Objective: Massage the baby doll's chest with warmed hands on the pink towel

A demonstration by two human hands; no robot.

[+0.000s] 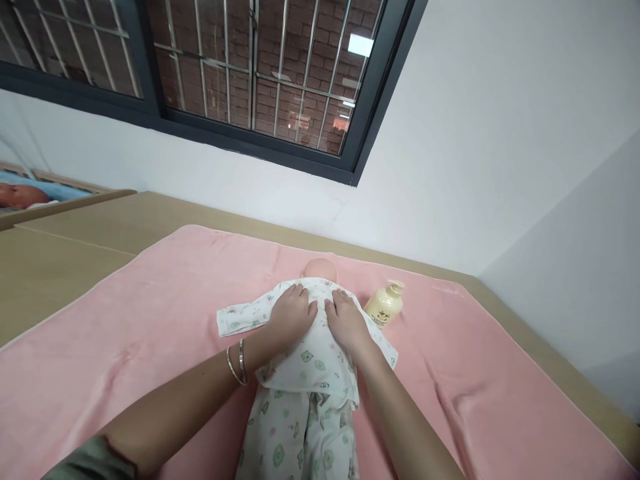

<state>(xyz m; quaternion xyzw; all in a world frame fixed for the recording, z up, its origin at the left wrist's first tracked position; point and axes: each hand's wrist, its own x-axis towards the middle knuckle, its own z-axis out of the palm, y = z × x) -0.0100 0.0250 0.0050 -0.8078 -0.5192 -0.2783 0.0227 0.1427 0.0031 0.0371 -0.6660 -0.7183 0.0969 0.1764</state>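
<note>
- Head view: you are laying your left hand [291, 312] flat, palm down, fingers spread slightly, on the upper back of the baby doll [306, 360].
- You are resting your right hand [345, 322] the same way, flat and open, just beside the left; the two hands are nearly touching at the thumbs.
- Neither hand is pinching or gripping anything; both are pressing on the doll's printed white top [313, 357].
- The doll is lying under your palms, its bare head [320, 269] showing just beyond your fingertips, its legs in matching printed trousers [300, 440] running back between your forearms.
- One sleeve of the top is sticking out to the left of your left hand.
- Two thin bangles [236, 363] are sitting on your left wrist.
- A cream pump bottle [384, 305] is lying just right of your right hand, apart from it.
- Everything is resting on a pink towel [125, 333], spreading wide around both hands.
- A barred window [240, 73] is facing you, well beyond your fingertips.
</note>
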